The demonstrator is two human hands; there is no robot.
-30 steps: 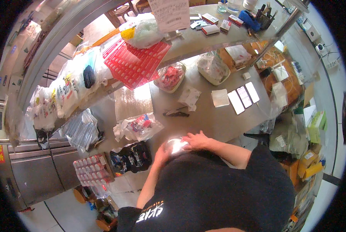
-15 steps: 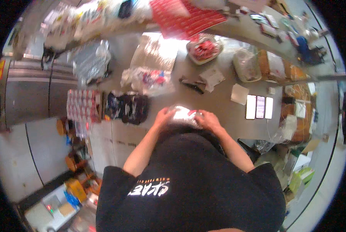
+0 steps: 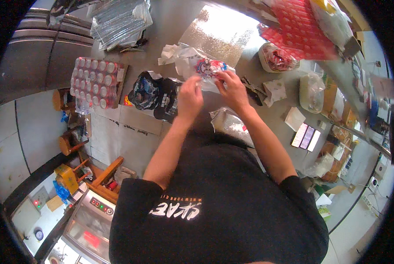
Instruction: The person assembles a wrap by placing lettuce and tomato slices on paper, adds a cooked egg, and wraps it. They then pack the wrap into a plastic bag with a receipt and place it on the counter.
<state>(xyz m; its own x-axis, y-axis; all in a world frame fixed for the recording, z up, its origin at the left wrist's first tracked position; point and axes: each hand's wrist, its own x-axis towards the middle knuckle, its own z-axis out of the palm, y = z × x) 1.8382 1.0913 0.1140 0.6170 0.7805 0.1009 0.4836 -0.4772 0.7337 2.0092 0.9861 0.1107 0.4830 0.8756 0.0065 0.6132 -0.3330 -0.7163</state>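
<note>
A thin white plastic bag (image 3: pixel 208 65) with red and blue print lies in a crumpled stack on the grey table. My left hand (image 3: pixel 190 94) is at its near edge, fingers drawn together on the plastic. On the same edge my right hand (image 3: pixel 233 91) pinches the bag between thumb and fingers. Nearer to me, between my forearms, a silver foil insulated bag (image 3: pixel 229 121) rests at the table's front edge, touched by neither hand. My shirt and right forearm hide part of it.
To the left are black printed packages (image 3: pixel 165 99) and a shrink-wrapped pack of cans (image 3: pixel 95 83). Foil sheets (image 3: pixel 122 22) and a silver foil mat (image 3: pixel 219 31) lie farther back. At right are a tub of red packets (image 3: pixel 278 57) and several phones (image 3: pixel 305 136).
Both hands have left the silver foil bag and reached forward to the stack of plastic bags, taking hold of the near edge. The view has turned and shifted.
</note>
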